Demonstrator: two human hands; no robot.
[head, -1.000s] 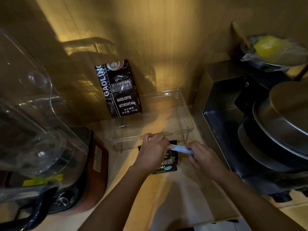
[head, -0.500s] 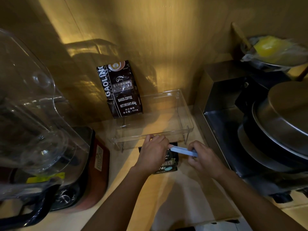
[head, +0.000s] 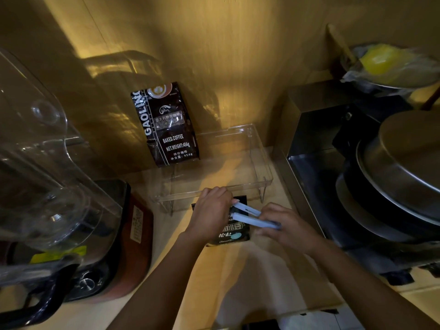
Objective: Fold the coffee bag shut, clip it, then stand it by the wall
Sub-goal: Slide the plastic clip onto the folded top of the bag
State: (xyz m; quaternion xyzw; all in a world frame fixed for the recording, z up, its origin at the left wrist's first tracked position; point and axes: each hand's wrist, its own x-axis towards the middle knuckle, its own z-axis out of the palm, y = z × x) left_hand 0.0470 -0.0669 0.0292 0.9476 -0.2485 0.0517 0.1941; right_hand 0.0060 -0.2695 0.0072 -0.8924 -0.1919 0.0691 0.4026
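Dim yellow light falls on a wooden counter (head: 238,270) that ends at a panelled wall (head: 238,55). Low on that counter, just in front of a clear rack (head: 214,184), lies the small black coffee bag (head: 234,231), flat on its back, its top end toward the rack. The left hand (head: 212,214) is curled down over the bag's upper part, fingers pressed together on it, probably pinning the fold so it cannot spring open. The right hand (head: 283,226) pinches the hinge end of a pale blue clip (head: 253,216), whose 2 arms are parted and point toward the left hand; the clip seems angled this way to slide across the folded top. Clipping looks under way, not finished. Behind the rack, a larger coffee bag (head: 165,125) leans on the wall. Left of the rack stands a blender (head: 54,186); right of it, a stove with stacked pans (head: 400,177).
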